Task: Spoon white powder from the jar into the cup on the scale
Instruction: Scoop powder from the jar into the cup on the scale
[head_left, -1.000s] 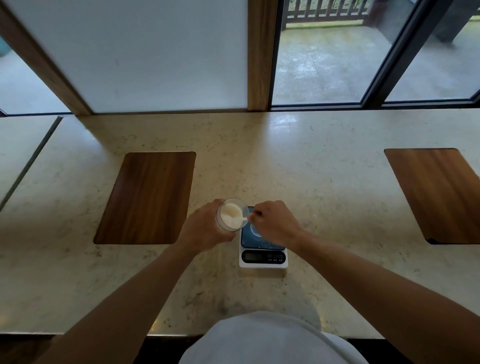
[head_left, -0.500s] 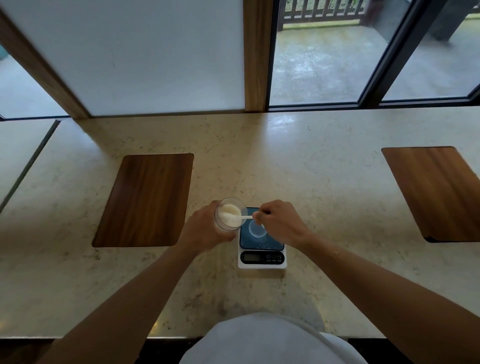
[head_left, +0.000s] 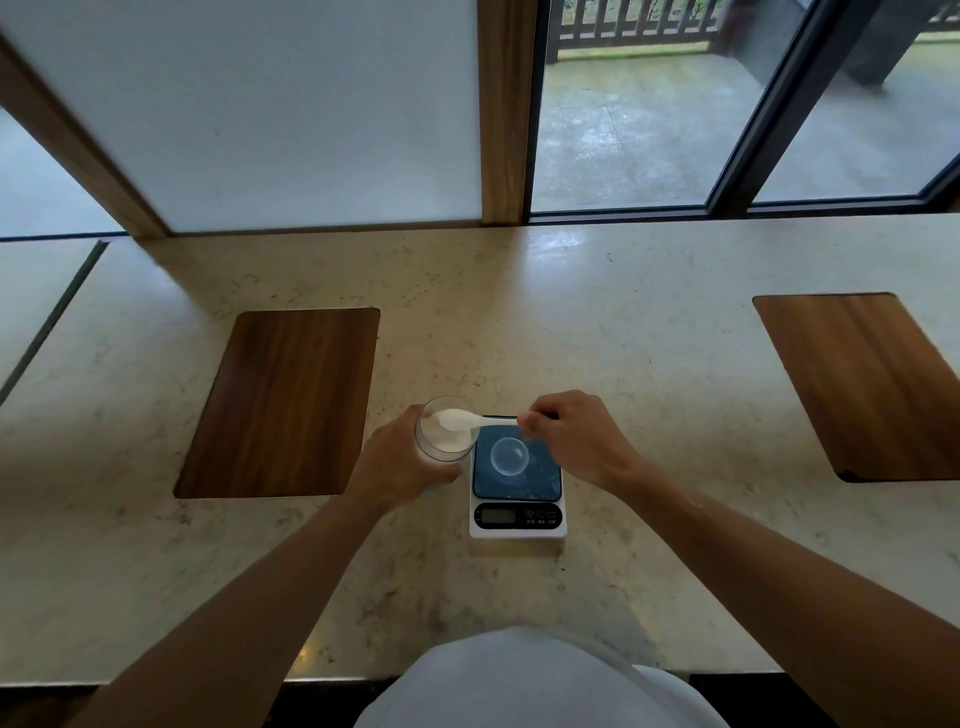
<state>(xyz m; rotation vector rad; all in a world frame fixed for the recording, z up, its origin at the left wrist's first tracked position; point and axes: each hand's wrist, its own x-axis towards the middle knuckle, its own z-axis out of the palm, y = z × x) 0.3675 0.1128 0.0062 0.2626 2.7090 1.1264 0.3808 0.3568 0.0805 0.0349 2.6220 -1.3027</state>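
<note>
1. The left hand (head_left: 397, 467) reaches in from the lower left of the frame, forearm bare, and sits just left of centre. Its fingers (head_left: 441, 472) are wrapped around the clear jar (head_left: 445, 430), which is tipped with its mouth turned toward the camera.
2. White powder (head_left: 451, 439) lies inside the jar, heaped toward its lower side.
3. The right hand (head_left: 579, 441) comes from the lower right, wrist bent, knuckles up. Its fingers (head_left: 530, 422) are pinched on the handle end of a white spoon (head_left: 470, 418).
4. The spoon runs level to the left; its bowl is over the jar's mouth and carries a mound of powder.
5. The scale (head_left: 517, 480) stands on the desk (head_left: 623, 322) at the frame's centre, between the two hands, with a dark platform and a display strip on its near edge.
6. A small clear cup (head_left: 509, 456) stands upright in the middle of the platform, just below the spoon's handle in the frame. Whether it holds powder cannot be told.
7. A wooden mat (head_left: 283, 402) lies left of the jar; another wooden mat (head_left: 867, 384) lies at the right edge.
</note>
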